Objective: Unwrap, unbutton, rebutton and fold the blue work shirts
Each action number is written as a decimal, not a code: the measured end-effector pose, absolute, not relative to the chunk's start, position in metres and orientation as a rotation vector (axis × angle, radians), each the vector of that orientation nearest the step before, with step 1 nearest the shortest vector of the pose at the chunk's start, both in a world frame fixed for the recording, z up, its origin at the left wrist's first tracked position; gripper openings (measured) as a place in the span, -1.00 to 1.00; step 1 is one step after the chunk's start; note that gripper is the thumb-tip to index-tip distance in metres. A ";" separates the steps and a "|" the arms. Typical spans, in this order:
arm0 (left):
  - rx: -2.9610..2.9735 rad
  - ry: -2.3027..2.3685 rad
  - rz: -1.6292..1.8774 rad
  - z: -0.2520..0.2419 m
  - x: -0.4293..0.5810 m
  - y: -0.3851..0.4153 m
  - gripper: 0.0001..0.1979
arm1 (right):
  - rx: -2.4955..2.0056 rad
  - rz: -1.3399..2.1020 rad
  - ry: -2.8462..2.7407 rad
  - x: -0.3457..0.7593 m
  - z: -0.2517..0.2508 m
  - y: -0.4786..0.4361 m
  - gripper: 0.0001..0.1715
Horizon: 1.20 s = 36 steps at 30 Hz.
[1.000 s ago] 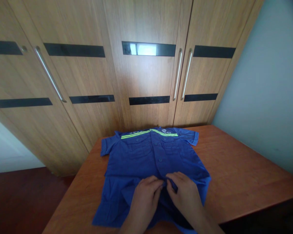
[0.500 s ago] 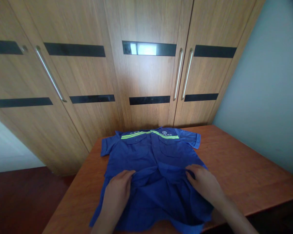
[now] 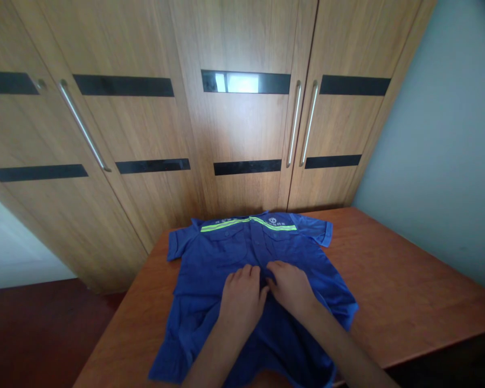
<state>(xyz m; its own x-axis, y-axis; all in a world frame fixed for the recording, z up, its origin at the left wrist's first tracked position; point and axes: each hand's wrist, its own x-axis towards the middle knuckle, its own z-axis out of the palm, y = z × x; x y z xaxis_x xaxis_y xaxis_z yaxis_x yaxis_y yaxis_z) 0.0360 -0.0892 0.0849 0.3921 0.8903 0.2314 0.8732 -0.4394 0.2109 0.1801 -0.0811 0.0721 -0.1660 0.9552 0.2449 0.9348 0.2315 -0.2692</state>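
Since the left hand (image 3: pixel 241 299) and right hand (image 3: pixel 291 288) cover the middle of the blue shirt (image 3: pixel 210 269), I can't tell if they're pinching cloth or resting on it. It's face up on the brown table (image 3: pixel 392 275) — short sleeves (image 3: pixel 180 243) out, yellow-green stripes (image 3: pixel 224 224) at the far end, near end rumpled and partly cut off, lettering (image 3: pixel 278 223) too tiny to read.

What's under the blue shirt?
The brown table: the blue shirt lies on it, with tabletop showing both sides. The left hand and right hand are on top. Anything else beneath is covered, so I can't tell.
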 end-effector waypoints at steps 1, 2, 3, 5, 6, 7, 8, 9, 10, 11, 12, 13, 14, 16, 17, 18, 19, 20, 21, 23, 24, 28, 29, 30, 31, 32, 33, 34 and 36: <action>2.586 1.652 0.424 0.080 0.037 -0.083 -0.80 | -1.741 0.104 -2.145 0.182 0.069 -0.079 -0.86; 2.595 1.653 0.385 0.076 0.037 -0.078 -0.82 | -1.719 0.125 -2.132 0.184 0.067 -0.078 -0.86; 2.603 1.639 0.362 0.073 0.036 -0.074 -0.84 | -1.688 0.142 -2.121 0.187 0.065 -0.078 -0.85; 2.607 1.595 0.352 0.070 0.035 -0.068 -0.86 | -1.625 0.173 -2.126 0.192 0.064 -0.078 -0.84; 2.603 1.572 0.359 0.069 0.034 -0.065 -0.84 | -1.598 0.184 -2.139 0.193 0.063 -0.078 -0.83; 2.593 1.549 0.378 0.069 0.033 -0.063 -0.81 | -1.575 0.194 -2.157 0.195 0.064 -0.078 -0.83; 2.577 1.525 0.409 0.068 0.033 -0.061 -0.78 | -1.555 0.200 -2.173 0.196 0.064 -0.078 -0.83; 2.554 1.500 0.449 0.067 0.032 -0.060 -0.76 | -1.538 0.203 -2.188 0.196 0.064 -0.077 -0.82; 2.524 1.477 0.493 0.067 0.031 -0.059 -0.75 | -1.524 0.207 -2.200 0.196 0.064 -0.076 -0.82; 2.493 1.454 0.533 0.065 0.030 -0.058 -0.74 | -1.512 0.212 -2.211 0.196 0.065 -0.076 -0.82; 2.465 1.432 0.567 0.064 0.030 -0.057 -0.73 | -1.501 0.216 -2.221 0.196 0.065 -0.075 -0.82; 2.441 1.414 0.597 0.062 0.029 -0.057 -0.72 | -1.492 0.220 -2.230 0.196 0.065 -0.074 -0.82; 2.422 1.398 0.621 0.060 0.028 -0.056 -0.71 | -1.485 0.221 -2.237 0.195 0.065 -0.073 -0.82; 2.397 1.374 0.665 0.057 0.026 -0.055 -0.70 | -1.478 0.218 -2.250 0.195 0.065 -0.071 -0.83; 2.388 1.364 0.685 0.056 0.026 -0.055 -0.69 | -1.477 0.213 -2.252 0.195 0.065 -0.070 -0.83; 2.380 1.352 0.701 0.055 0.025 -0.055 -0.69 | -1.474 0.211 -2.255 0.195 0.065 -0.070 -0.83; 2.372 1.339 0.714 0.054 0.025 -0.054 -0.69 | -1.471 0.212 -2.254 0.195 0.065 -0.069 -0.83; 2.367 1.326 0.724 0.053 0.024 -0.054 -0.69 | -1.469 0.215 -2.251 0.196 0.065 -0.068 -0.83; 2.363 1.317 0.732 0.053 0.024 -0.053 -0.69 | -1.467 0.221 -2.244 0.196 0.065 -0.068 -0.83; 2.360 1.308 0.749 0.052 0.024 -0.053 -0.69 | -1.477 0.238 -2.221 0.195 0.064 -0.067 -0.82; 2.360 1.307 0.755 0.052 0.024 -0.053 -0.69 | -1.488 0.247 -2.204 0.194 0.064 -0.067 -0.82; 2.356 1.293 0.767 0.052 0.024 -0.053 -0.67 | -1.581 0.234 -2.121 0.188 0.064 -0.068 -0.86; 2.351 1.285 0.774 0.052 0.023 -0.053 -0.68 | -1.616 0.216 -2.101 0.186 0.064 -0.068 -0.86; 2.344 1.278 0.786 0.052 0.023 -0.053 -0.68 | -1.651 0.195 -2.083 0.184 0.064 -0.068 -0.86; 2.336 1.272 0.799 0.052 0.023 -0.053 -0.68 | -1.684 0.175 -2.066 0.183 0.064 -0.068 -0.86; 2.328 1.266 0.810 0.052 0.022 -0.053 -0.68 | -1.710 0.157 -2.053 0.181 0.065 -0.068 -0.85; 2.319 1.262 0.821 0.052 0.022 -0.054 -0.68 | -1.729 0.141 -2.041 0.180 0.065 -0.068 -0.84; 2.311 1.260 0.830 0.053 0.021 -0.054 -0.68 | -1.740 0.127 -2.031 0.179 0.066 -0.068 -0.83; 2.294 1.238 0.850 0.055 0.020 -0.054 -0.68 | -1.746 0.101 -2.005 0.179 0.066 -0.067 -0.76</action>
<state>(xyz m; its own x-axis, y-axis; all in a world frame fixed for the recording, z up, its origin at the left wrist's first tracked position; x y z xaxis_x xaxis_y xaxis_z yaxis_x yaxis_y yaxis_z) 0.0202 -0.0542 0.0547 0.4238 0.8465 0.3222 0.6050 -0.5293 0.5948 0.1786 -0.0668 0.0662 -0.0738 0.9505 0.3017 0.9154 0.1846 -0.3578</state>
